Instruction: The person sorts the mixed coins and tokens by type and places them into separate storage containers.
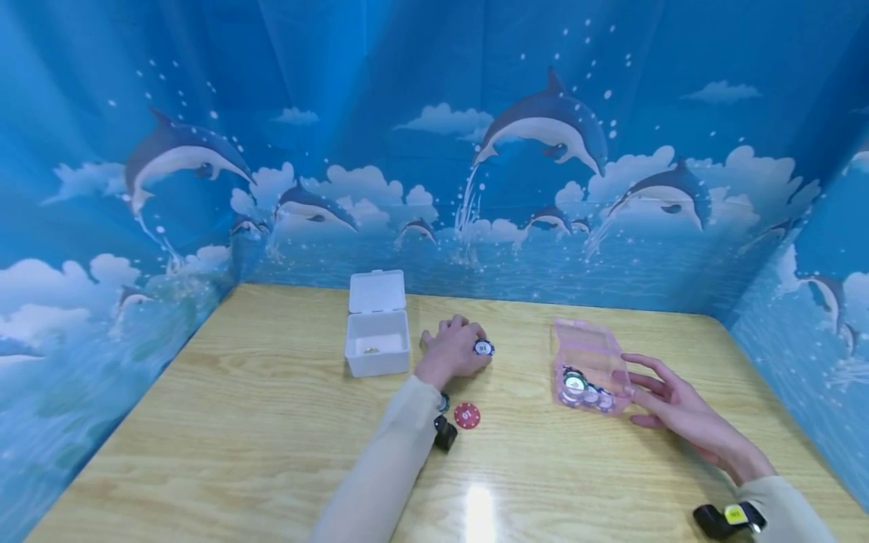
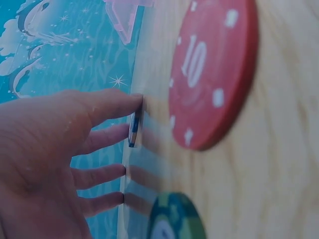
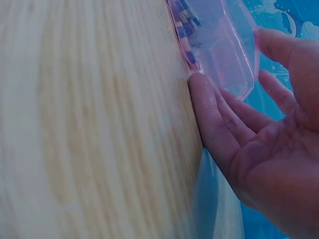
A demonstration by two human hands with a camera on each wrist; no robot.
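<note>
My left hand [image 1: 453, 351] reaches over the table just right of the white box. Its thumb and index finger pinch a dark blue poker chip [image 1: 483, 348], seen edge-on in the left wrist view; the other fingers extend towards the table. A red poker chip [image 1: 467, 415] lies flat below the left wrist, and a green poker chip [image 1: 444, 403] beside it is partly covered by the sleeve. At the right, my right hand [image 1: 679, 407] holds the side of a see-through pink box [image 1: 597, 343], thumb and fingers spread along its wall. Several chips [image 1: 574, 384] lie inside.
A white box [image 1: 379, 363] with its lid [image 1: 376, 292] raised stands left of the left hand, a small gold-coloured thing inside. Behind the wooden table [image 1: 237, 422] hangs a blue dolphin-print curtain [image 1: 434, 136]. Each wrist wears a small black camera.
</note>
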